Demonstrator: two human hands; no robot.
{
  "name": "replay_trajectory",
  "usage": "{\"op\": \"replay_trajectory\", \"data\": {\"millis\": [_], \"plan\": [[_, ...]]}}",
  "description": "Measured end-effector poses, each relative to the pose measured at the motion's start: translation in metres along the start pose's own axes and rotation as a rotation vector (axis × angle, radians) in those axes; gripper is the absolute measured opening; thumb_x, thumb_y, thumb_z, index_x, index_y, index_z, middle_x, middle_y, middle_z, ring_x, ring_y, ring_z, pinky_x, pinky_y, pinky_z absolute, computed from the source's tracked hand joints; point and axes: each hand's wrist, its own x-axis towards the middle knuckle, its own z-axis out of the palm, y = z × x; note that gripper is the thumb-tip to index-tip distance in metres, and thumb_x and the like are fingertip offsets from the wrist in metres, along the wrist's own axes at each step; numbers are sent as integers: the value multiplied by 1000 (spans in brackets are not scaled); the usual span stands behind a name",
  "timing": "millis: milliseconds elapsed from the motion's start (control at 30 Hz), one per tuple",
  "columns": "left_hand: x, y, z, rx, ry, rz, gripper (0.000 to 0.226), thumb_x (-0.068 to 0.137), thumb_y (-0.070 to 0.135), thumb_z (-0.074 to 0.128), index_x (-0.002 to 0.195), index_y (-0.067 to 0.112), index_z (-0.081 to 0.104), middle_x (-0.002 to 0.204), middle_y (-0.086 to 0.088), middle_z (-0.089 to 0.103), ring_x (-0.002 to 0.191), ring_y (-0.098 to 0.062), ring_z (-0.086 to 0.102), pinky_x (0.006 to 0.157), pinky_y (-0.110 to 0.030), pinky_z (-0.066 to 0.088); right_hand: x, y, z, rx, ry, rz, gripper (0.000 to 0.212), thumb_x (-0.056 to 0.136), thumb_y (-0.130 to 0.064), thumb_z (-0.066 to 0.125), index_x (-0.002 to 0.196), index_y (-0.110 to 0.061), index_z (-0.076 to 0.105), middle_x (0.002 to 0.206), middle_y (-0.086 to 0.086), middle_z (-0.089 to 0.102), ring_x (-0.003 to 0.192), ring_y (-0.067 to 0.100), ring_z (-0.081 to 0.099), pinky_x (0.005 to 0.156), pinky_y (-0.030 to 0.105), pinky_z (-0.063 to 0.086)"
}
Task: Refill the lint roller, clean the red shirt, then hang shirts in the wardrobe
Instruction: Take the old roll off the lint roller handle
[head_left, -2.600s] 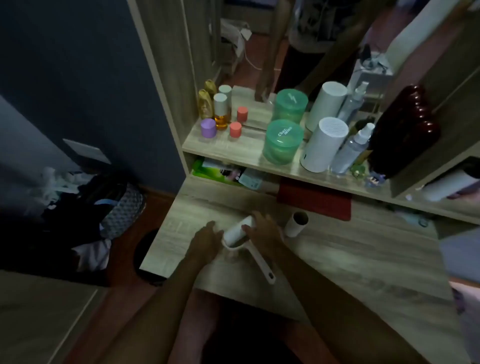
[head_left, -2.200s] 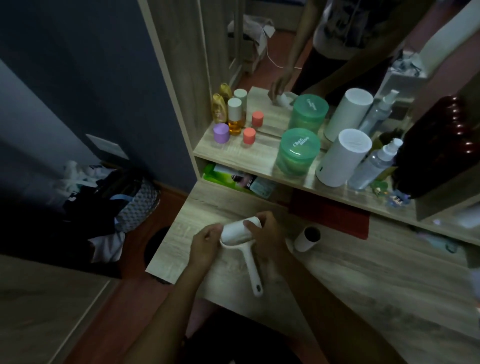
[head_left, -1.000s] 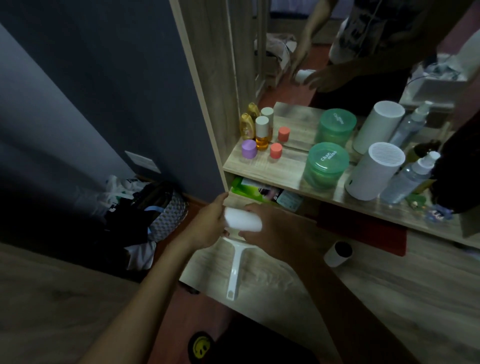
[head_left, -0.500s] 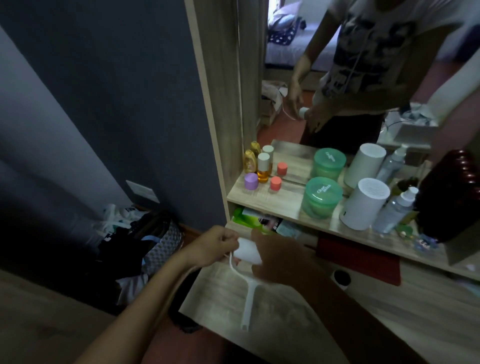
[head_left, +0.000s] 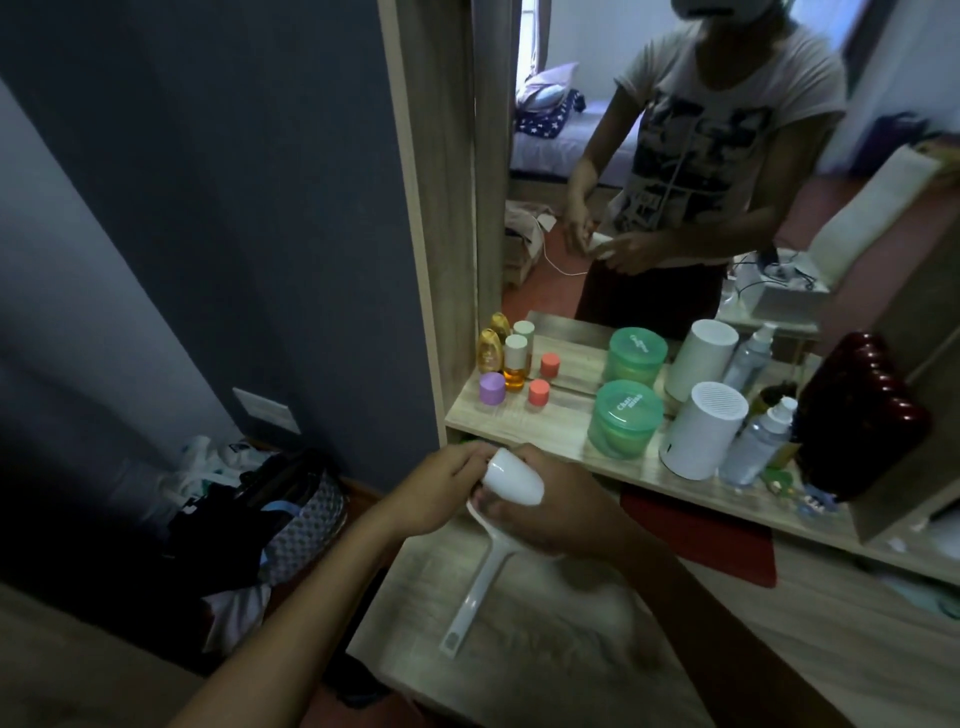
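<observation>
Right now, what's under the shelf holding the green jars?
Below the wooden shelf lies a flat red item on the desk. The hands and white lint roller cover the rest.

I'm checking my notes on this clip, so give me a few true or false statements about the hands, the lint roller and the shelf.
1. Both hands are on the lint roller. True: left hand at its end, right hand under the roll.
2. The roller's handle points up toward the mirror. False: it hangs down over the desk.
3. A purple-capped jar stands on the shelf. True.
4. The green tub has its lid off. False: the lid is on.
</observation>
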Motion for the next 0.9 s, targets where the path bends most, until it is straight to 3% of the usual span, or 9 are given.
{"op": "replay_trajectory", "data": {"millis": [100,200,333,400,500,600,767,833,900], "plan": [[-1,1,7,9,38,19,32,103,27,32,100,22,64,75,11,65,73,0,58,74,-26,47,-3,-1,-7,22,11,24,51,68,-67,69,102,-30,61,92,-12,69,83,2,63,75,27,51],[-5,4,18,64,123,67,31,104,21,30,97,17,60,64,12,55,61,6,53,66,-21,40,-4,-2,-10,15,-41,31,53,70,-61,71,111,-28,63,100,-13,68,89,5,62,72,21,44],[-7,0,23,122,262,107,31,103,18,29,106,12,60,72,12,56,68,-1,53,70,-27,44,-3,-11,-10,129,-78,134,68,50,-62,58,110,-30,60,100,-9,65,89,11,60,70,23,44],[-8,-2,23,161,283,118,30,103,20,30,108,15,59,83,9,61,74,-2,56,72,-22,46,-2,-15,-10,232,-125,221,59,51,-51,63,105,-28,62,94,-3,68,82,14,64,65,27,48],[-12,-6,24,256,253,133,26,103,19,31,109,18,56,84,11,59,71,0,55,65,-8,39,1,-20,-14,413,-264,372,34,58,-29,70,91,-20,65,67,3,67,55,17,61,52,25,47],[-13,-8,25,325,200,113,22,100,15,38,114,20,53,81,12,55,70,2,54,62,-7,39,4,-16,-18,445,-419,424,21,73,-19,67,91,-13,59,65,5,58,47,16,53,48,21,44],[-8,-11,33,313,189,-21,23,97,17,42,107,37,47,96,8,63,79,-2,57,63,-9,38,4,-15,-16,471,-421,535,15,75,-17,64,86,-10,57,60,6,55,42,15,50,43,17,42],[-9,-10,36,334,195,-20,24,96,19,40,103,41,44,93,11,61,81,-8,57,65,-18,43,6,-14,-15,520,-451,636,12,79,-16,64,83,-9,55,53,6,55,38,15,52,44,18,43],[-11,-3,36,299,193,20,18,92,35,30,99,37,46,95,7,60,86,-13,59,73,-30,52,5,-18,-17,642,-456,733,10,82,-10,63,87,-8,54,48,8,53,34,15,52,45,17,44]]}}
